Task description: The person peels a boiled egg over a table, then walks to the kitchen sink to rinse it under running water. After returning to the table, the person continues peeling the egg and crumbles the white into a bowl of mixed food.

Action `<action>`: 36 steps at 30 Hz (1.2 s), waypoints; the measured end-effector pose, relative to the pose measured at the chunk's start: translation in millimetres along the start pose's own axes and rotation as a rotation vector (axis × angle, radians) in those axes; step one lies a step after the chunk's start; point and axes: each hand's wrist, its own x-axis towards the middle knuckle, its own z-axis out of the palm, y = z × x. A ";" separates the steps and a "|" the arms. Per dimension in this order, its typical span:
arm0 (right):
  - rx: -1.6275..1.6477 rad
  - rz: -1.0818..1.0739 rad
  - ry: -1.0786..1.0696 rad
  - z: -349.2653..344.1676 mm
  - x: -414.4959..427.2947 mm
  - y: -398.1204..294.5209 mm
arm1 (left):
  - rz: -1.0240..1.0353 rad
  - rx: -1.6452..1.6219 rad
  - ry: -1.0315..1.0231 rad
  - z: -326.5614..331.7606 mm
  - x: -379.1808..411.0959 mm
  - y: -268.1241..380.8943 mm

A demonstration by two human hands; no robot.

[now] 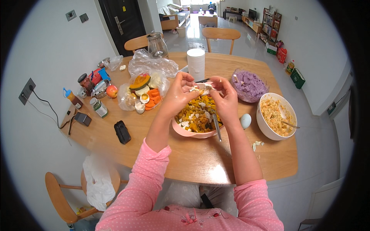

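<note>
Over a pink bowl (189, 134), my left hand (180, 93) and my right hand (225, 99) pinch crumbling pieces of boiled egg (203, 89) between thumbs and fingers. White bits and some yellow show at the fingertips. The bowl holds an orange-yellow mash (199, 117) scattered with egg-white crumbs. A metal spoon (216, 127) leans out over its near rim. Beside my right wrist lies a whole pale-blue egg (245, 121), and shell fragments (256, 145) are on the table nearer me.
A white bowl of orange-flecked mash (277, 115) and a glass bowl of purple mash (250, 86) stand right. Behind my hands is a white canister (196, 65). Leftward are a plate of pumpkin and carrot slices (153, 98), a spice jar (99, 107) and a black case (122, 132).
</note>
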 end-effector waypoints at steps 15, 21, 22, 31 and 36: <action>0.045 0.023 0.066 -2.8 1.6 -5.4 | 0.004 -0.102 -0.095 -1.6 -0.6 2.3; 0.069 0.025 0.090 -3.1 2.1 -5.6 | -0.084 -0.123 -0.073 -2.2 0.0 1.3; 0.065 0.025 0.091 -3.2 2.1 -5.9 | -0.088 -0.112 -0.065 -1.8 0.0 1.7; 0.067 0.031 0.098 -3.9 2.4 -5.8 | -0.176 -0.103 -0.073 -0.8 -1.1 7.6; 0.057 0.025 0.095 -3.4 2.2 -6.5 | -0.198 -0.096 -0.093 -1.7 -0.2 6.7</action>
